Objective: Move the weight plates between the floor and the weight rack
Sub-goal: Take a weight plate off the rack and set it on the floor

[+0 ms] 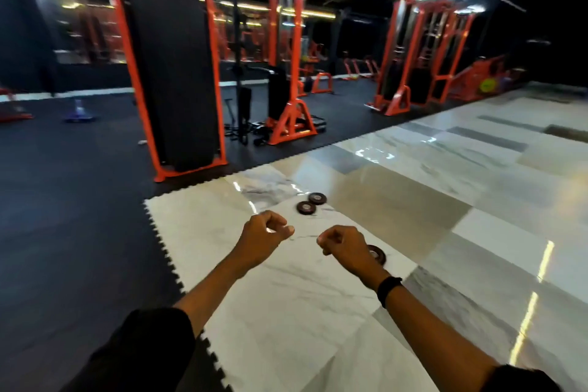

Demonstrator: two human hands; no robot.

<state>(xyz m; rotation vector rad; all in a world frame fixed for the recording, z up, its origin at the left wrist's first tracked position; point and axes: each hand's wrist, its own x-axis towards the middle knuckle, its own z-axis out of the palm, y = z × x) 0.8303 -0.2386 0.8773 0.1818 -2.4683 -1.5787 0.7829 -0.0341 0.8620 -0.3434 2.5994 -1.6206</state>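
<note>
A head-worn camera looks down over two bare forearms stretched forward above a glossy, pale marble-patterned tile floor (pixel 318 312).

The left hand (pixel 265 237) is held in the air with its fingers curled in and the thumb tip meeting the forefinger; this grip is clenched and nothing shows in it. The right hand (pixel 342 243), just beside it to the right, is likewise a clenched grip with curled fingers holding nothing. A black wristband (pixel 388 289) circles the right wrist. The two hands are near each other but apart, neither touching anything.

Three small round dark weight plates with metal centres lie flat on the tile floor. The nearest plate (pixel 377 254) sits just beyond and to the right of the right hand, partly hidden behind it. A second plate (pixel 306 207) lies ahead of both hands, a little beyond the left hand's fingertips. A third plate (pixel 317 198) rests just beside the second, slightly farther away and to the right; whether these two touch cannot be told.

To the left of the left hand, the tile meets black rubber floor matting (pixel 79 200) along a toothed, puzzle-piece edge. Far ahead of the hands on that matting stands a tall orange steel-framed machine with a black panel (pixel 171 73). More orange steel gym frames (pixel 289 41) stand farther back and to the right, blurred. The weight rack cannot be made out with certainty.
</note>
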